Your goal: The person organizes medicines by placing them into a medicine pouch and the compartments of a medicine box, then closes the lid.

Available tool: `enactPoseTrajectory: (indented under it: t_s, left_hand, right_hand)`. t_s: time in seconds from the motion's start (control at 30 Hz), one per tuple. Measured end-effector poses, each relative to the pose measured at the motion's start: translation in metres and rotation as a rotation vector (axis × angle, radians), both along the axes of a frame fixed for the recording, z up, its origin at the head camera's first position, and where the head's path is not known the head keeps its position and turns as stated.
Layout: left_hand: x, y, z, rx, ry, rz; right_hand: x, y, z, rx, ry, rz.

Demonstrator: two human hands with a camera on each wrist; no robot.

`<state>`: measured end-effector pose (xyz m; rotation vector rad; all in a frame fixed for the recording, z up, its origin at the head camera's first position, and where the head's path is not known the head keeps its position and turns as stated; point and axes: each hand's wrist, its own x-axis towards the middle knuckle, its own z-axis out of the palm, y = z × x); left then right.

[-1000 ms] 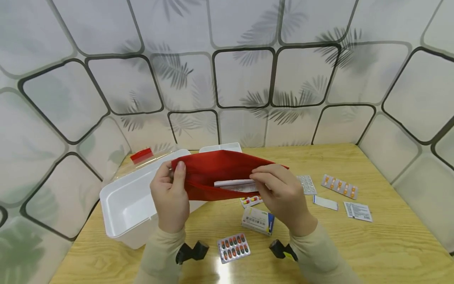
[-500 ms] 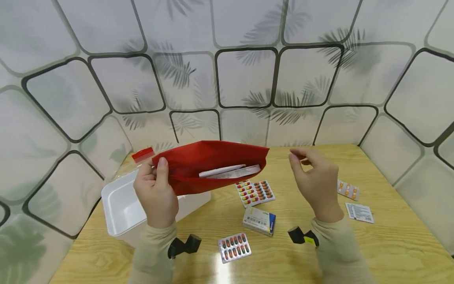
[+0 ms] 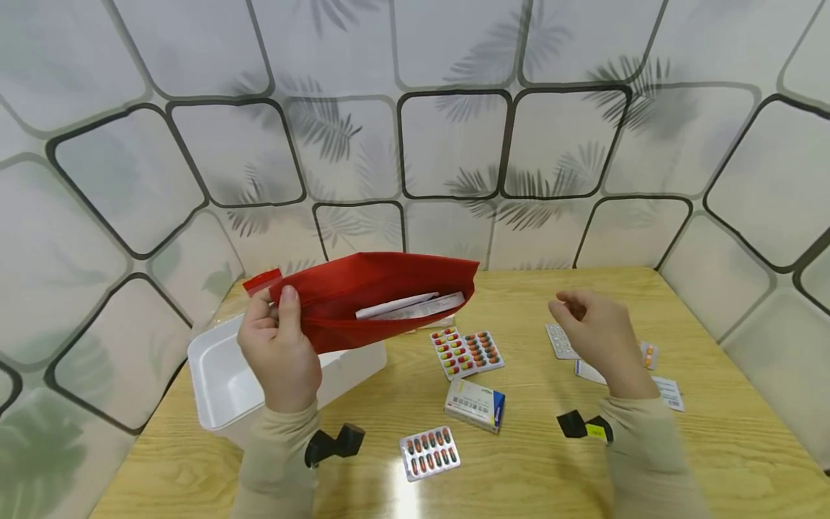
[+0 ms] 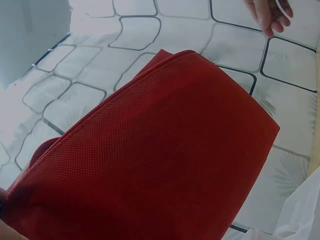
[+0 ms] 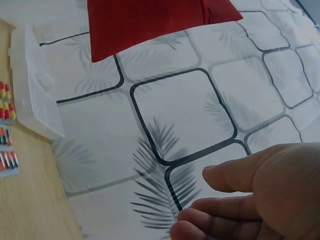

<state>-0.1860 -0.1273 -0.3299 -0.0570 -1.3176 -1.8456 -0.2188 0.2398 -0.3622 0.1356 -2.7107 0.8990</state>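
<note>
My left hand (image 3: 282,353) grips the left end of a red fabric pouch (image 3: 337,335), thumb over its edge. The pouch's mouth gapes toward me, and flat white packs (image 3: 415,308) lie inside. Its outer face fills much of the left wrist view, where the red pouch (image 4: 165,150) shows a zipper along one edge. My right hand (image 3: 599,339) is in the air over the right side of the table, holding nothing. In the right wrist view the fingers of the right hand (image 5: 250,195) are loosely bent, well apart from the pouch (image 5: 150,25).
A white bin (image 3: 227,382) stands at left, partly behind the left hand. On the table (image 3: 519,476) lie capsule blister packs (image 3: 467,353), a medicine box (image 3: 475,405) and another blister pack (image 3: 429,453). Near the right hand are a pale blister pack (image 3: 560,342) and a sachet (image 3: 669,393).
My right hand has come away from the pouch's mouth and moved right, with nothing in it. My left hand has shifted the pouch a little to the left.
</note>
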Motion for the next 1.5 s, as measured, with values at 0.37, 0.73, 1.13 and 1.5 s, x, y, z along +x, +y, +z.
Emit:
enactPoseTrajectory:
  t_s: [0.37, 0.73, 1.13, 1.5]
  left_hand:
    - [0.001, 0.001, 0.0, -0.047, -0.045, 0.027]
    - [0.003, 0.003, -0.001, -0.07, -0.064, 0.023]
    - [0.004, 0.008, -0.002, -0.158, -0.082, 0.032]
    - [0.005, 0.011, -0.003, -0.197, -0.106, 0.057]
  right_hand:
    - [0.004, 0.032, -0.024, 0.089, -0.368, 0.11]
    - [0.003, 0.021, -0.052, 0.069, -0.459, 0.231]
    - [0.003, -0.011, -0.075, 0.049, -0.589, 0.251]
    - [0.013, -0.048, -0.082, 0.093, -0.551, 0.361]
